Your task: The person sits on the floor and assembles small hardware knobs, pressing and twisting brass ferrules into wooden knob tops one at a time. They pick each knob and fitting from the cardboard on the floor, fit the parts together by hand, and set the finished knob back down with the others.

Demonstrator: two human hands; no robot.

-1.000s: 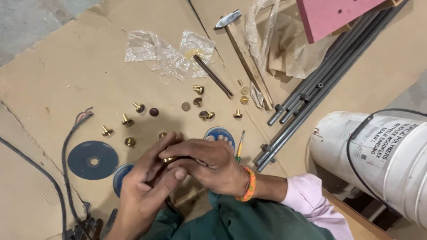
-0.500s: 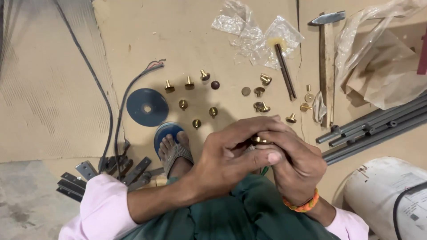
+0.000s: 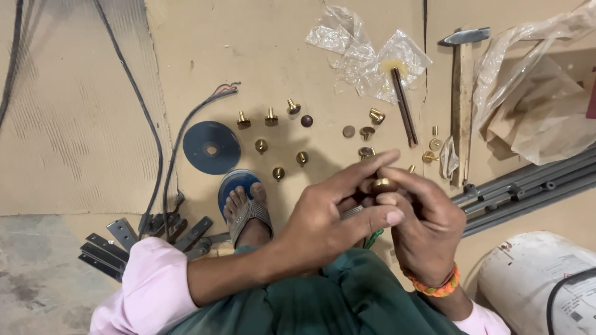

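Floor covering: flat brown cardboard sheets (image 3: 279,56), seamed at 12 o'clock. Bare grey concrete (image 3: 37,273) exposed at 8 o'clock. Corrugated texture visible at 9 o'clock. Illumination even; soft shadows at centre.
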